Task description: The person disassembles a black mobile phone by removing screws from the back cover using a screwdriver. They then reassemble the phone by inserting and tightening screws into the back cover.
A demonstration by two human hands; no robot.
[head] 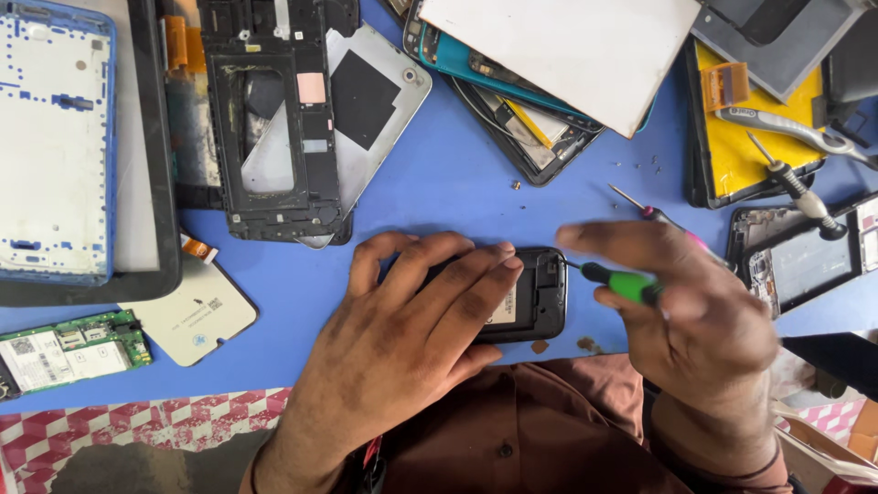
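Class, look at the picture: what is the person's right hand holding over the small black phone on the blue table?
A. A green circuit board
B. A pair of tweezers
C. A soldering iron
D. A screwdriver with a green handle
D: the right hand grips a screwdriver with a green handle, its tip at the edge of the black phone that the left hand presses down.

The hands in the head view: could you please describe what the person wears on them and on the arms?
Both the left hand and the right hand are bare, with no gloves or rings visible. A thin dark band circles the right wrist. A brown buttoned shirt shows below them.
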